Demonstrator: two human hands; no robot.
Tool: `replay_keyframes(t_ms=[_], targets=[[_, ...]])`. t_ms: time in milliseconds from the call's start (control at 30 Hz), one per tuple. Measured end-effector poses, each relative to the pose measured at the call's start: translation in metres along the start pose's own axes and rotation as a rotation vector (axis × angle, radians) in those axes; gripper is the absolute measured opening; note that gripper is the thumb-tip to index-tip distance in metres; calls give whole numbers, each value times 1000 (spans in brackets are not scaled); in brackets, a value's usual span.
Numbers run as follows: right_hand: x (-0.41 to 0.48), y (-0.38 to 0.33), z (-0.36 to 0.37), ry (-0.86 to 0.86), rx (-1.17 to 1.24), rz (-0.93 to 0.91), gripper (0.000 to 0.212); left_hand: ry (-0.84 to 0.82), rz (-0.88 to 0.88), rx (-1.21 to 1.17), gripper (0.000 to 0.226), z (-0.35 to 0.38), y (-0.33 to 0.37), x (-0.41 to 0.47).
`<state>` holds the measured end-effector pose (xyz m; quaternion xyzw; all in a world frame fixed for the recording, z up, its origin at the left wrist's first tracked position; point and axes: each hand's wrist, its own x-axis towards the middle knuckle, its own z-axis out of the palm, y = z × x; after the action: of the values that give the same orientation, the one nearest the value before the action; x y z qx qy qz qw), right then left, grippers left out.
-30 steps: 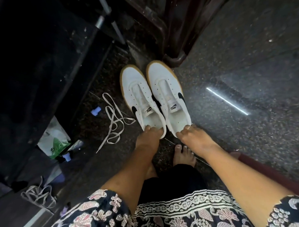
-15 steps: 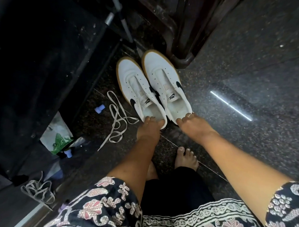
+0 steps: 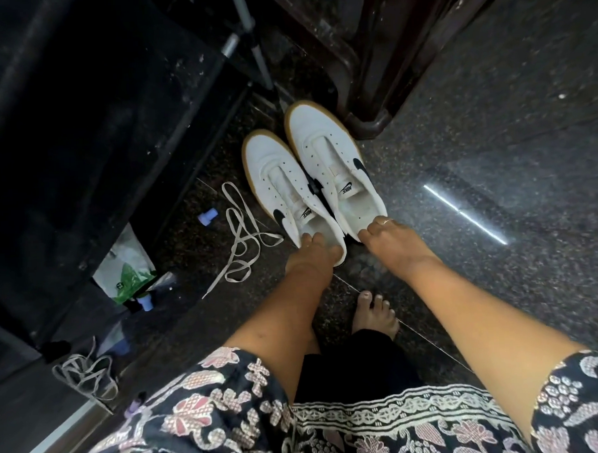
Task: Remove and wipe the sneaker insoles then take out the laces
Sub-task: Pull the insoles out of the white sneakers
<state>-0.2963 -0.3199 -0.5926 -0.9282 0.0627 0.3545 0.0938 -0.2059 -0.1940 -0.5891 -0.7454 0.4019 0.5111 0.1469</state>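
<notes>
Lace [image 3: 240, 235] left of sneakers [image 3: 309, 181]

Glossy speckled stone floor [image 3: 491, 122]

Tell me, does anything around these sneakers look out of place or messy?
Nothing looks spilled or damaged. One white lace lies loosely tangled on the floor beside the left sneaker, and a second lace sits bunched farther off at lower left. The right sneaker stands level beside its mate, both unlaced.

Left hand [image 3: 311, 258] grips the left sneaker [image 3: 271, 166] by its heel, right hand [image 3: 392, 242] the right sneaker [image 3: 315, 133].
</notes>
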Motion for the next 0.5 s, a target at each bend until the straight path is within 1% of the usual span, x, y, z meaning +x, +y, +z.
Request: replay_keyframes(t_ms=[33, 100, 200, 333, 400, 433, 500], targets=[[1, -2, -7, -49, 17, 30, 29, 16, 11, -25, 55, -4, -1, -6], [2, -8, -27, -83, 35, 91, 34, 81, 21, -116, 60, -12, -4, -21], [-1, -27, -71, -124, 33, 94, 40, 190, 20, -305, 54, -31, -7, -58], [-13, -57, -142, -151, 54, 81, 42, 290, -108, -656, 47, -64, -10, -116], [-27, -71, -175, -105, 40, 33, 42, 358, -160, -799, 42, -81, -11, -145], [-36, -79, -194, -50, 42, 11, 38, 398, -181, -850, 36, -90, -12, -160], [-55, -98, -232, 89, 136, -18, 29, 492, -214, -947, 26, -108, -16, -196]])
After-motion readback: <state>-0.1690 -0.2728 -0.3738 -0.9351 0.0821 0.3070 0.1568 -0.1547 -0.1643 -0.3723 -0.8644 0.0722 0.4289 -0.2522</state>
